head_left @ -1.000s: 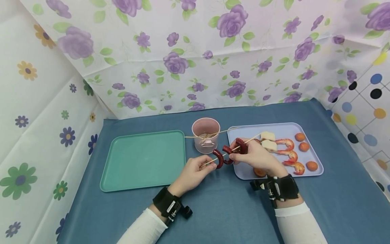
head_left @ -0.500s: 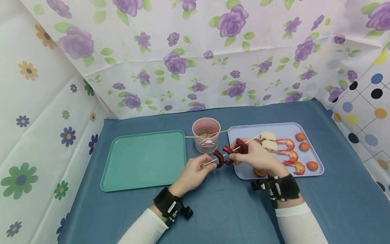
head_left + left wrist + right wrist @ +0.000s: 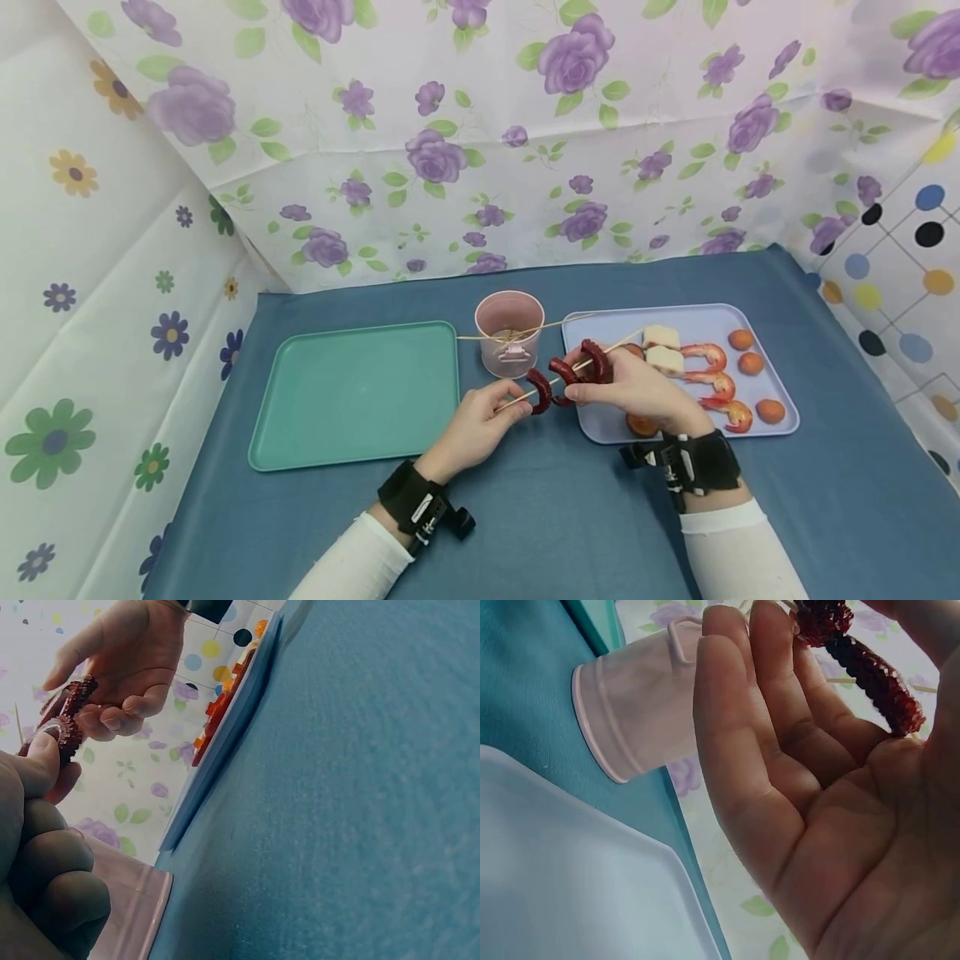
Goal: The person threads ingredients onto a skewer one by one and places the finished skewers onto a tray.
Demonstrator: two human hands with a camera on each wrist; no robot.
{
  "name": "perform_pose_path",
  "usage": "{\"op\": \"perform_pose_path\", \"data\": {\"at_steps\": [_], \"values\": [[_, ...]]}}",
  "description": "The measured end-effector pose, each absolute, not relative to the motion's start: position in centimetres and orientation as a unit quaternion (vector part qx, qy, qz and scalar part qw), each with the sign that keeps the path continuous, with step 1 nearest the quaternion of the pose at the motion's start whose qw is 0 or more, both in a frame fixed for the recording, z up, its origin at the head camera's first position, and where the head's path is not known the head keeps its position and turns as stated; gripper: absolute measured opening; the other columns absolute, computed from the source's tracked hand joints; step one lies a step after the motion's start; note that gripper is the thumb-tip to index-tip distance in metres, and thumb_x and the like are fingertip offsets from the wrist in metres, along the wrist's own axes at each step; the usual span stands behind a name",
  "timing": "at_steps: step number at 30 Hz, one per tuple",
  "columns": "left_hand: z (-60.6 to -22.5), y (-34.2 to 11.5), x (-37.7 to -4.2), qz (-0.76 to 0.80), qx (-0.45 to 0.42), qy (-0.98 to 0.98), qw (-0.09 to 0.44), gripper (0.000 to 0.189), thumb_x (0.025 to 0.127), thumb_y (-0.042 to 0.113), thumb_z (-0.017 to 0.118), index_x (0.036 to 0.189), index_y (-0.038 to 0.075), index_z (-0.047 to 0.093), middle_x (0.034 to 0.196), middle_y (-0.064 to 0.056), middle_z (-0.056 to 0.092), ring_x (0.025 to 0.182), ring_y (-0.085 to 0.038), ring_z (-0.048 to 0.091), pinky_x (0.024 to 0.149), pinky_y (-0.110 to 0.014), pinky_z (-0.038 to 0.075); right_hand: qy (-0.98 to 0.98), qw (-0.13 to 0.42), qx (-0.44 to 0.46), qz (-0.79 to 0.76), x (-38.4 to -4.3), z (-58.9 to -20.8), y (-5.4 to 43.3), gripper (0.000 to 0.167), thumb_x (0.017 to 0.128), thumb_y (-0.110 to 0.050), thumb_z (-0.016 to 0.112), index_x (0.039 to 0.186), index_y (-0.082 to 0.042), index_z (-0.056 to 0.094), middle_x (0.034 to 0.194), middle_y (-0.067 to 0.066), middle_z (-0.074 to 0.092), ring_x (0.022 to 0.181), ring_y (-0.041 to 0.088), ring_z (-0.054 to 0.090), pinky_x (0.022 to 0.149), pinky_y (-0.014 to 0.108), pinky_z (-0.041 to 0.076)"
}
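Over the blue worktop [image 3: 540, 517], kept left grip [image 3: 476, 425] pinched on the bamboo skewer [image 3: 624, 340], right grip [image 3: 645, 383] around curved sausages [image 3: 562, 369]; shifted barely, so seemingly advanced the skewering little.

From above, a white, close-fitting fabric sleeve covers my left forearm [image 3: 352, 560] at seven o'clock; a matching white fabric sleeve [image 3: 742, 550] with a plain cuff band covers my right, between four and five o'clock. Past each cuff sits a wide black wrist strap: left strap [image 3: 405, 490] near seven o'clock, right strap [image 3: 711, 461] at four. The left one bears a small white oblong mark [image 3: 422, 508] and a stubby black camera [image 3: 461, 522] at its own four o'clock; the right one's black camera unit [image 3: 637, 455] juts toward nine. My hands are bare.
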State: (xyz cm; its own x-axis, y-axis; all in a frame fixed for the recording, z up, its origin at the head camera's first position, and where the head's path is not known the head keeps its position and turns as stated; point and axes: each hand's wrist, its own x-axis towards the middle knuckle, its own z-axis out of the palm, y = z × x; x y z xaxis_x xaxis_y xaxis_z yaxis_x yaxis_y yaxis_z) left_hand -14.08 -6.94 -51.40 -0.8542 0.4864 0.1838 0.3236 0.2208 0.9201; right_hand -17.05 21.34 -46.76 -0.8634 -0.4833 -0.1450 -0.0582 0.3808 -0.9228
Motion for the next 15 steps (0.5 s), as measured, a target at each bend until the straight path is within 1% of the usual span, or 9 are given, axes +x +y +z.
{"op": "perform_pose_path", "data": {"at_steps": [5, 9, 11, 12, 15], "values": [[-51.2, -7.0, -14.1, 0.566, 0.263, 0.779, 0.063, 0.009, 0.107, 0.017, 0.069, 0.105, 0.009, 0.069, 0.058, 0.009, 0.042, 0.048, -0.006, 0.037, 0.051, -0.026, 0.03, 0.806, 0.201, -0.197, -0.52, -16.9, -46.7, 21.8, 0.055, 0.096, -0.032, 0.084, 0.142, -0.01, 0.063, 0.124, 0.013, 0.074, 0.111, 0.025, 0.071, 0.095, 0.035, 0.057], [-50.9, -7.0, -14.2, 0.559, 0.273, 0.78, 0.059, 0.007, 0.107, 0.015, 0.068, 0.104, 0.009, 0.07, 0.059, 0.009, 0.045, 0.049, -0.005, 0.038, 0.052, -0.025, 0.031, 0.804, 0.216, -0.215, -0.511, -16.7, -46.5, 22.5, 0.065, 0.094, -0.028, 0.086, 0.15, -0.013, 0.058, 0.132, 0.014, 0.071, 0.116, 0.025, 0.07, 0.099, 0.039, 0.056], [-50.7, -7.1, -14.1, 0.557, 0.277, 0.78, 0.061, 0.006, 0.107, 0.013, 0.068, 0.103, 0.009, 0.07, 0.06, 0.006, 0.048, 0.05, -0.005, 0.039, 0.053, -0.025, 0.032, 0.807, 0.227, -0.212, -0.503, -16.6, -46.3, 23.0, 0.068, 0.093, -0.028, 0.088, 0.151, -0.013, 0.057, 0.131, 0.013, 0.072, 0.116, 0.026, 0.07, 0.098, 0.042, 0.056], [-50.6, -7.2, -14.0, 0.557, 0.279, 0.78, 0.062, 0.006, 0.107, 0.012, 0.068, 0.103, 0.009, 0.071, 0.061, 0.003, 0.05, 0.051, -0.005, 0.039, 0.054, -0.025, 0.032, 0.808, 0.234, -0.208, -0.499, -16.6, -46.3, 23.2, 0.07, 0.092, -0.027, 0.088, 0.152, -0.012, 0.056, 0.131, 0.013, 0.071, 0.115, 0.026, 0.071, 0.097, 0.043, 0.057], [-50.1, -7.6, -13.9, 0.559, 0.284, 0.776, 0.062, 0.006, 0.107, 0.011, 0.067, 0.102, 0.008, 0.071, 0.064, -0.005, 0.056, 0.052, -0.005, 0.039, 0.055, -0.024, 0.033, 0.808, 0.254, -0.197, -0.494, -16.4, -46.2, 24.1, 0.069, 0.091, -0.024, 0.089, 0.149, -0.003, 0.056, 0.13, 0.014, 0.071, 0.115, 0.03, 0.072, 0.095, 0.044, 0.058]]}}
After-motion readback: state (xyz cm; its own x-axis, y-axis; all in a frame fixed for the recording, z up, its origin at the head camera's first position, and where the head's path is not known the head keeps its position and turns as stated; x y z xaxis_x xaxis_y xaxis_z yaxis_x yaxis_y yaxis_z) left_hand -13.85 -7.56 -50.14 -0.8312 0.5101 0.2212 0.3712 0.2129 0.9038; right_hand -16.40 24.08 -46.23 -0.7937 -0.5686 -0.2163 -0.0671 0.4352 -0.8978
